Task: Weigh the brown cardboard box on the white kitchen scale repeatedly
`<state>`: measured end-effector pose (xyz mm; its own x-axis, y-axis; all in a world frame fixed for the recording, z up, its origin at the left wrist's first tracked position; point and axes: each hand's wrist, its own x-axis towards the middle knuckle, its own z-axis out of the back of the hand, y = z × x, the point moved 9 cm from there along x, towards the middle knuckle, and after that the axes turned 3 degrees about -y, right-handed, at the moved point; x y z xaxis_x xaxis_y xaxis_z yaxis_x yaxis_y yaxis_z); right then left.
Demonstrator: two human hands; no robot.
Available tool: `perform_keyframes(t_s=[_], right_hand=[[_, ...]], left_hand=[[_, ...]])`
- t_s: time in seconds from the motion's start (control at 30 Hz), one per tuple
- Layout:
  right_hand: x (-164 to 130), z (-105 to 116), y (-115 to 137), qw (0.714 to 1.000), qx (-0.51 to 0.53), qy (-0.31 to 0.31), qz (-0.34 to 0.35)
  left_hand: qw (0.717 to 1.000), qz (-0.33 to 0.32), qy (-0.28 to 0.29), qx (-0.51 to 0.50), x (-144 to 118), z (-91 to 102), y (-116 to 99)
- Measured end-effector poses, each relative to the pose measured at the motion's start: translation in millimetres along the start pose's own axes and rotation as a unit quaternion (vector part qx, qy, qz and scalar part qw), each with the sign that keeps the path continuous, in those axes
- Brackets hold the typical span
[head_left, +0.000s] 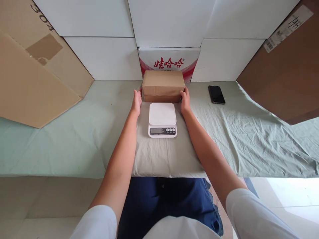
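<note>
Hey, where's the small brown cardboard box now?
In the head view, the small brown box sits at the center, toward the back of the green cloth, between the left hand and right hand, just beyond the white scale.

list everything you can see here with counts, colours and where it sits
scale: one, white, centre
brown box: one, brown, behind scale
printed box: one, white and red, behind brown box
phone: one, black, right of brown box
tan cardboard: one, tan, far left
dark cardboard: one, brown, far right
panels: five visible, white, back
cloth: one, pale green, under scale and phone
floor: one, pale, below cloth's front edge
blue garment: one, dark blue, bottom centre
white top: one, white, bottom edge
arms: two, bare, flanking scale
left grip: one, bare, brown box's left end
right grip: one, bare, brown box's right end
</note>
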<state>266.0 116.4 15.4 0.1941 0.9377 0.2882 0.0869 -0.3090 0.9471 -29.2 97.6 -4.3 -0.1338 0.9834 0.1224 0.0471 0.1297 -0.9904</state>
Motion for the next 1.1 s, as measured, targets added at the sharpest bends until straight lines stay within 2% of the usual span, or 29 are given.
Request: perform_keyframes(t_s=[0.43,0.83,1.1], right_hand=[[-3.5,-1.9,8.6,1.0,-0.014,0.004,0.01],[0.9,-1.9,0.6,1.0,-0.021,0.013,0.015],[-5.4,-6.3,12.8,1.0,-0.014,0.013,0.018]], left_hand=[[1.0,-0.006,0.0,-0.004,0.0,-2.1,-0.2],[1.0,-0.007,0.007,-0.002,0.1,-5.7,-0.4],[1.0,-0.005,0.015,-0.001,-1.1,-8.9,0.0]])
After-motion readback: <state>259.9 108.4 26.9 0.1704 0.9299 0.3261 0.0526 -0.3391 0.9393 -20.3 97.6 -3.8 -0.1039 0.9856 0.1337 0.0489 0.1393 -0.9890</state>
